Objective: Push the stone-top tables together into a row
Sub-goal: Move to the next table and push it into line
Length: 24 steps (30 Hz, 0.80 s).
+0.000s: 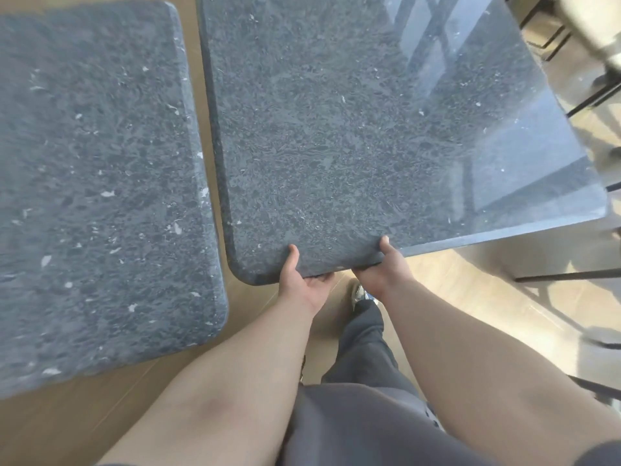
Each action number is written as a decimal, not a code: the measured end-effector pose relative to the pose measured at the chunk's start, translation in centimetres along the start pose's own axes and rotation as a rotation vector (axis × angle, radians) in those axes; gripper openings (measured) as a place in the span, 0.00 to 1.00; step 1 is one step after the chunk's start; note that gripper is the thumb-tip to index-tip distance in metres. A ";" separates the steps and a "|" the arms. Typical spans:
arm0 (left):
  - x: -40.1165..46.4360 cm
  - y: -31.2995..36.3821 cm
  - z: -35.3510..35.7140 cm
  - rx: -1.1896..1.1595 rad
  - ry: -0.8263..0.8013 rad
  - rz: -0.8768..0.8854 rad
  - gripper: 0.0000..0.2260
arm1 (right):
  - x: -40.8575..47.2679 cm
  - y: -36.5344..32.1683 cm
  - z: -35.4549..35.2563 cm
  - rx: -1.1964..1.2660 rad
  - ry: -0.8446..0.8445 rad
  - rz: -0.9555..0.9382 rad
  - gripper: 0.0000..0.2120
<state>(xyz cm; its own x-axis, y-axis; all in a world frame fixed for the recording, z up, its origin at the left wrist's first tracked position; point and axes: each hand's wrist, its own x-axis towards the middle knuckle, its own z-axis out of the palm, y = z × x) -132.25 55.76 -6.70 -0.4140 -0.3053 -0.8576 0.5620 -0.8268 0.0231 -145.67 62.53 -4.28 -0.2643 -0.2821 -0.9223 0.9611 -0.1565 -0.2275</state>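
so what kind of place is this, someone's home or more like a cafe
Probably a cafe or canteen rather than a home, though that is a guess. Two matching stone-top tables, the left table and the right table, stand on a wood-look floor, with thin black chair or table legs beside them.

A narrow strip of bare floor [205, 105] separates the left table [94, 183] from the right table [353, 129]; dark chair legs [571, 274] crowd the right side.
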 end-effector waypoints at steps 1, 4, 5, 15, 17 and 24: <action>-0.1 0.5 -0.2 0.015 0.004 0.007 0.25 | -0.1 0.4 0.0 0.004 -0.014 0.011 0.24; -0.1 0.9 -0.7 0.032 0.012 0.023 0.26 | -0.1 0.5 -0.2 0.016 -0.035 0.067 0.26; -0.1 0.9 -0.8 0.038 0.005 0.025 0.26 | 0.0 0.3 -0.3 0.009 -0.047 0.086 0.27; 0.3 -1.6 -1.3 -0.044 0.047 0.153 0.26 | 0.8 -3.1 -1.9 -0.139 -0.088 0.278 0.28; 0.5 -2.6 -0.9 -0.062 0.072 0.151 0.28 | 0.9 -4.2 -2.4 -0.148 -0.074 0.267 0.27; 1.3 -4.4 0.8 -0.153 0.045 0.094 0.37 | 1.9 -7.4 -2.7 -0.038 0.015 0.144 0.29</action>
<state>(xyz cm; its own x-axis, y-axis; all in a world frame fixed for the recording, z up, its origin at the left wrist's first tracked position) -135.84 58.64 -7.49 -0.3242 -0.3537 -0.8774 0.7004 -0.7131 0.0287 -153.02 65.72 -5.21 -0.1228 -0.2851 -0.9506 0.9914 -0.0797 -0.1041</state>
